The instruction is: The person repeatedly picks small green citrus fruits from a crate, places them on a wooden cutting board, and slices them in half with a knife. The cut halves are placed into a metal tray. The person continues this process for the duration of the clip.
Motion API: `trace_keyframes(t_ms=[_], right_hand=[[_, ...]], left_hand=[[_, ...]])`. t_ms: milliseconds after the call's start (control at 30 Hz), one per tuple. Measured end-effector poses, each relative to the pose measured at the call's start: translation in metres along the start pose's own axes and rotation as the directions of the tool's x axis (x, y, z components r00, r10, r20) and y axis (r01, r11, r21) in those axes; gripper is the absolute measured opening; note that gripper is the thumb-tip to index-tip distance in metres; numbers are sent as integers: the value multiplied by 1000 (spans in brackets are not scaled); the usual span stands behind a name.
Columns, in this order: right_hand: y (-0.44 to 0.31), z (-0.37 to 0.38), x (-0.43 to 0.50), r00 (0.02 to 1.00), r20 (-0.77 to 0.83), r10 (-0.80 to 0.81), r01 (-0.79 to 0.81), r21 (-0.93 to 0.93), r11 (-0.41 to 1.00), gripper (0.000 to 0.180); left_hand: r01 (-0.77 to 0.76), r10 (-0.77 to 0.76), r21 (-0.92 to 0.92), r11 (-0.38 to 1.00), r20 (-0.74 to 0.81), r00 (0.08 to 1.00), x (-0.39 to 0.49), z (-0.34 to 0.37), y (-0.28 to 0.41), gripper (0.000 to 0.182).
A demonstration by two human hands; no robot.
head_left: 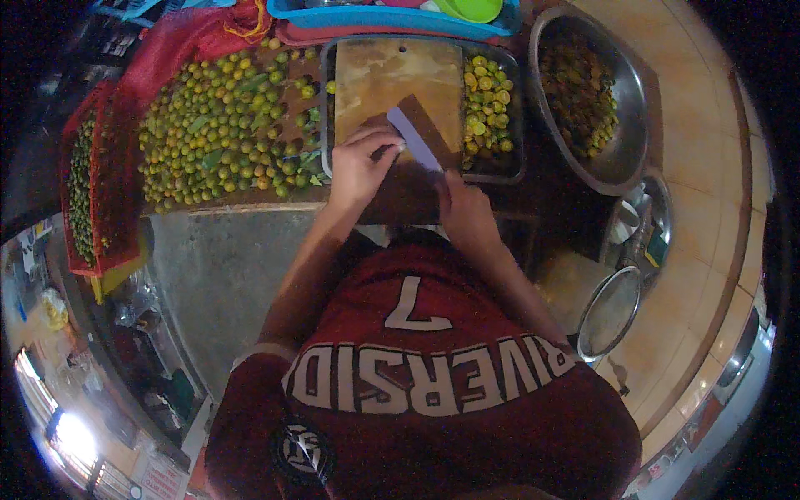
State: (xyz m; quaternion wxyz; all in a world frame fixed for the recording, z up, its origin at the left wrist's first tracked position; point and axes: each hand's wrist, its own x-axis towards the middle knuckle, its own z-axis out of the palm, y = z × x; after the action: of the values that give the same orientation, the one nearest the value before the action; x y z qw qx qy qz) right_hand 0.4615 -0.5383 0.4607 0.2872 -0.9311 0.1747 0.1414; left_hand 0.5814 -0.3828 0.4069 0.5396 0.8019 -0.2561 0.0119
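Observation:
My right hand [462, 200] grips a knife [415, 139] by its handle, its broad blade slanting up and left over a wooden cutting board [400, 69]. My left hand [369, 156] is at the board's lower left, thumb and fingertips together by the blade; whether a fruit is between them cannot be told. The board lies across a metal tray [520, 125]. Halved small citrus fruits [484, 100] fill the tray's right part. To the left, a broad heap of whole green and yellow citrus fruits [219, 137], with a few leaves, covers the table.
A large metal basin [631, 137] with dark and green contents stands right. A red plastic basket [100, 181] of small green fruits is far left, near a red mesh sack [162, 56]. A blue basket [387, 19] stands behind the tray. A round sieve [609, 312] lies lower right.

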Motion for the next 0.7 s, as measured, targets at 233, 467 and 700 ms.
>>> trace_keyframes(t_ms=[233,467,700], right_hand=[[-17,10,51,984,-49,-172,165,-125,978,15],[5,5,18,994,-5,-106,105,-101,989,18],[37,-23,-30,995,76,-68,70,-28,997,21]], left_hand=[[-5,3,54,999,34,999,-1,-1,0,18],[21,-21,-17,1000,12,1000,-2,0,-1,16],[90,-89,-16,996,25,996,-5,-28,5,22]])
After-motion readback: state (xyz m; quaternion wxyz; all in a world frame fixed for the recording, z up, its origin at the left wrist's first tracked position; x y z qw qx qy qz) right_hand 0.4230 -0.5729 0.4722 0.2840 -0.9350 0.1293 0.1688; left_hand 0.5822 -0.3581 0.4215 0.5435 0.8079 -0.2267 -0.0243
